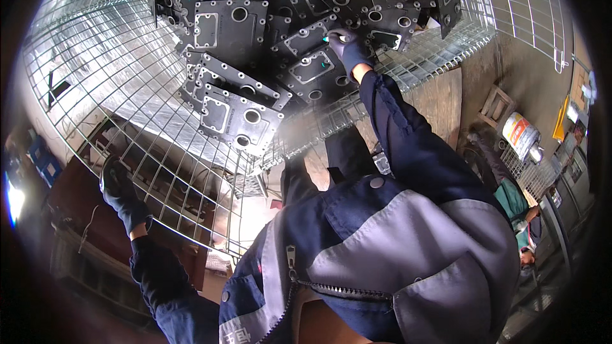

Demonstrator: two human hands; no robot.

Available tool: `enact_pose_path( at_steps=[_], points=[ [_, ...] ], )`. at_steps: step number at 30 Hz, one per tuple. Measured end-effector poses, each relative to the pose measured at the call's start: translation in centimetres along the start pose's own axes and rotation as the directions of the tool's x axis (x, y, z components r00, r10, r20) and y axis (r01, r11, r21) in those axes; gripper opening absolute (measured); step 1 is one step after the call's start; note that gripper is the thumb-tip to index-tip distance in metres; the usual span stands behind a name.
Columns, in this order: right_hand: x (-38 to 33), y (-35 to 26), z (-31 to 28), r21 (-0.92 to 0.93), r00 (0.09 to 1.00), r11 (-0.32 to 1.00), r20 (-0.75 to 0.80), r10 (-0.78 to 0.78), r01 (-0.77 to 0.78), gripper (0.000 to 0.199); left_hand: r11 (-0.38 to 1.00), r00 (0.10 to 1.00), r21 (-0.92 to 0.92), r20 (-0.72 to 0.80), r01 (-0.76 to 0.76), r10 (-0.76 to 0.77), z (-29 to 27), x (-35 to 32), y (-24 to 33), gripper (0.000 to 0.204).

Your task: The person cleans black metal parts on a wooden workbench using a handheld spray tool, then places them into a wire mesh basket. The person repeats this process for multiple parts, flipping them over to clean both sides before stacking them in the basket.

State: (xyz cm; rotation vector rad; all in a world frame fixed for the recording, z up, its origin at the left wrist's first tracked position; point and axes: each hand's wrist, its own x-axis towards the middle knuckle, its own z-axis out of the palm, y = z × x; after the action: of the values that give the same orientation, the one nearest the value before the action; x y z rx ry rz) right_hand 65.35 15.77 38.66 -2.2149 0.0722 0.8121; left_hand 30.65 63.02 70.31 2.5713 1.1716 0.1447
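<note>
I lean over a wire mesh cage filled with several dark cast metal plates that have round holes and rectangular recesses. My right hand, in a dark glove, reaches deep into the cage and holds a small white and teal pen-like tool against one plate. My left hand, also gloved, grips the cage's near wire wall at the lower left. My dark blue and grey jacket fills the lower middle.
A wooden pallet lies under the cage's right side. Another person in a teal top crouches at the right, next to a white and orange canister and more wire racks. Blue crates stand at the far left.
</note>
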Motion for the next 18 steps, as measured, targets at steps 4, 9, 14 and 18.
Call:
enact_pose_path(
  at_steps=[4,9,14,18],
  points=[
    [0.8,-1.3,0.6,-0.075,1.000,0.997,-0.004,0.006,-0.006,0.025,1.000,1.000,-0.009,-0.009,-0.016,0.016,0.1,-0.2,0.3,0.019],
    [1.5,-7.2,-3.2,-0.330,0.984,0.928,0.025,-0.177,0.175,0.035,0.998,1.000,-0.053,-0.003,0.017,-0.017,0.1,-0.5,-1.8,0.021],
    [5.4,-7.5,1.5,-0.647,0.704,0.330,0.480,-0.523,0.687,0.023,0.995,1.000,-0.093,-0.003,-0.021,0.021,0.3,0.3,-0.7,0.023],
    [1.3,-8.9,3.2,-0.586,0.725,0.451,0.643,-0.246,0.673,0.024,0.972,0.994,-0.209,0.008,0.110,-0.111,-0.3,-1.4,-0.2,0.022]
  ],
)
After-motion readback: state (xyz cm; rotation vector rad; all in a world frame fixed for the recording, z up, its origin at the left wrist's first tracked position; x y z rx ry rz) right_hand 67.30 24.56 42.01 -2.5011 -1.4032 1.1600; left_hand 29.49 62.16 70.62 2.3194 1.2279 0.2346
